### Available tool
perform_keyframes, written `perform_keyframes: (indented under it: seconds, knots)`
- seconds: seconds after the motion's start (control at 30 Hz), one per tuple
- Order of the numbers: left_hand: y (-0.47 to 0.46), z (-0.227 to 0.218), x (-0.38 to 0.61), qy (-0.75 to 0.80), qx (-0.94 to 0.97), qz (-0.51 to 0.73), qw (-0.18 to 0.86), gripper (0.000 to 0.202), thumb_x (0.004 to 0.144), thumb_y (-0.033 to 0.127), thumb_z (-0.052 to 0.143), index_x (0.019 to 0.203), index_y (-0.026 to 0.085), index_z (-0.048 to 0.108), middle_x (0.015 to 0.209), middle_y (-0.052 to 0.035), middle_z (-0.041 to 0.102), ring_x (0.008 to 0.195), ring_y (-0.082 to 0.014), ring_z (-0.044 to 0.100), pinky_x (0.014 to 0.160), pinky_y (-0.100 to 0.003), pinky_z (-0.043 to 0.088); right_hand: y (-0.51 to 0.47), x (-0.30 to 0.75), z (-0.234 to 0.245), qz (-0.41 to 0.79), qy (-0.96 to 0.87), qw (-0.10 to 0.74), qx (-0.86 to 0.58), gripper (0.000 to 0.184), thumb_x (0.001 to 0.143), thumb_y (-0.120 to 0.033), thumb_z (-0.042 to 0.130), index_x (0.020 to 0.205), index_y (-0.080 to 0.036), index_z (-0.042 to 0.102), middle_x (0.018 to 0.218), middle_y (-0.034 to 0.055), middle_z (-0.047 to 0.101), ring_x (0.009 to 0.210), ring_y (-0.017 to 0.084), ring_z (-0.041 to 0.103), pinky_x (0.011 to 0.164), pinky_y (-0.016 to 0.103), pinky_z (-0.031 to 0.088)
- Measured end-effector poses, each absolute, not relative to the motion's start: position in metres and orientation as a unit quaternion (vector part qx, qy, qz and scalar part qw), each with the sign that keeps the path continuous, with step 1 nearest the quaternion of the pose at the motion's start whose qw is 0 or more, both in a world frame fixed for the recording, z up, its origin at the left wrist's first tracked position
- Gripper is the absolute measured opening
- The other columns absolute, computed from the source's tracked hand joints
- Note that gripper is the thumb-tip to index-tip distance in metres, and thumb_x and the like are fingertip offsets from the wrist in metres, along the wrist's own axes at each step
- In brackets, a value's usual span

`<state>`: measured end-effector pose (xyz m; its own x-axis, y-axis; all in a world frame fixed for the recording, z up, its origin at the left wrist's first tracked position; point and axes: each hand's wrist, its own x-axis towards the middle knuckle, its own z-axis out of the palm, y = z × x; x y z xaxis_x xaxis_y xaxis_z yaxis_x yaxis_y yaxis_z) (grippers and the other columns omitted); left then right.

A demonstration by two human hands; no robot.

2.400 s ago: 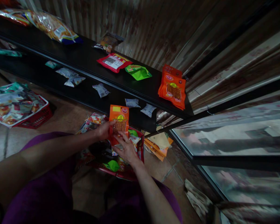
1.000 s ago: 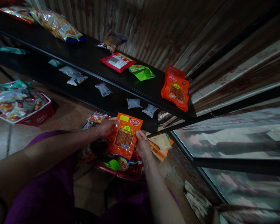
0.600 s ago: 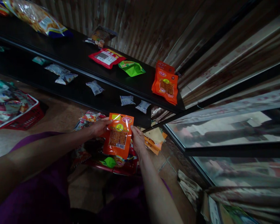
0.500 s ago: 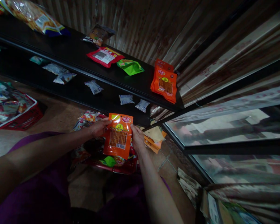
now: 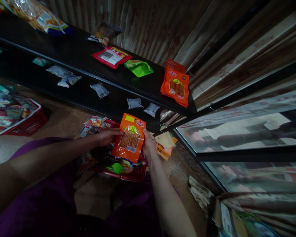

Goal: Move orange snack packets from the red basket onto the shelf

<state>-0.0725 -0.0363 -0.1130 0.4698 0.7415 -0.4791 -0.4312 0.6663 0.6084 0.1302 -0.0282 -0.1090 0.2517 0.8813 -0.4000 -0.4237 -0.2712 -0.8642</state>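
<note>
Right hand [image 5: 149, 142] pinching orange packet [image 5: 130, 138] above red basket [image 5: 133, 178] | left hand [image 5: 109, 137] touching its edge, finger gap unclear | probably handling light, slippery; side edges suiting grip

Looks from the person's head, in a single view, forward and steeply down past the purple-clad legs [image 5: 51, 197]. Faces a dark two-level shelf [image 5: 81, 49] slanting down rightward across the view, with pleated cloth [image 5: 148, 39] behind. Sits nearer to the left hand [image 5: 108, 136], right hand [image 5: 149, 144] and orange packet [image 5: 129, 138] than to the shelf; takes in the tiled floor [image 5: 177, 172] below.
</note>
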Motion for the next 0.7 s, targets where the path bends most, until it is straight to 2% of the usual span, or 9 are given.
perform_keyframes:
  seconds: [0.2,0.3,0.5,0.6,0.7]
  knots:
    - [-0.041,-0.109,-0.070,0.423,0.198,0.352,0.811,0.008,0.074,0.016,0.072,0.074,0.015,0.065,0.063,-0.0022,0.067,0.055,-0.0135,0.062,0.057,-0.024,0.050,-0.029,0.132,-0.107,0.578,-0.203,0.571,-0.547,0.026,0.060,-0.035,0.083,0.067,-0.018,0.065,0.063,-0.0015,0.073,0.052,0.013,0.065,0.053,0.024,0.056]
    - [-0.039,-0.111,-0.069,0.434,0.190,0.369,0.800,0.005,0.074,0.015,0.070,0.077,0.015,0.066,0.067,-0.0037,0.069,0.057,-0.0139,0.063,0.056,-0.024,0.051,-0.029,0.132,-0.107,0.582,-0.210,0.576,-0.534,0.025,0.062,-0.036,0.082,0.070,-0.018,0.067,0.068,-0.0010,0.074,0.055,0.013,0.066,0.057,0.025,0.057]
    - [-0.035,-0.120,-0.069,0.416,0.187,0.386,0.802,0.020,0.072,0.016,0.071,0.091,0.013,0.068,0.086,-0.0081,0.073,0.075,-0.0198,0.069,0.067,-0.031,0.056,-0.030,0.132,-0.106,0.622,-0.231,0.562,-0.494,0.026,0.069,-0.040,0.077,0.079,-0.017,0.070,0.077,0.0022,0.076,0.065,0.016,0.069,0.063,0.028,0.057]
    - [-0.033,-0.122,-0.069,0.427,0.175,0.393,0.795,0.017,0.075,0.014,0.067,0.092,0.013,0.068,0.088,-0.0083,0.073,0.075,-0.0187,0.069,0.068,-0.030,0.057,-0.031,0.133,-0.106,0.628,-0.244,0.563,-0.478,0.021,0.066,-0.033,0.079,0.077,-0.018,0.070,0.076,-0.0001,0.076,0.066,0.015,0.068,0.065,0.027,0.057]
    - [-0.031,-0.126,-0.069,0.446,0.162,0.406,0.781,0.012,0.079,0.012,0.060,0.089,0.013,0.067,0.085,-0.0079,0.073,0.071,-0.0173,0.068,0.067,-0.030,0.057,-0.033,0.135,-0.105,0.648,-0.266,0.541,-0.466,0.025,0.063,-0.024,0.079,0.087,-0.021,0.072,0.082,-0.0009,0.076,0.070,0.015,0.069,0.070,0.028,0.057]
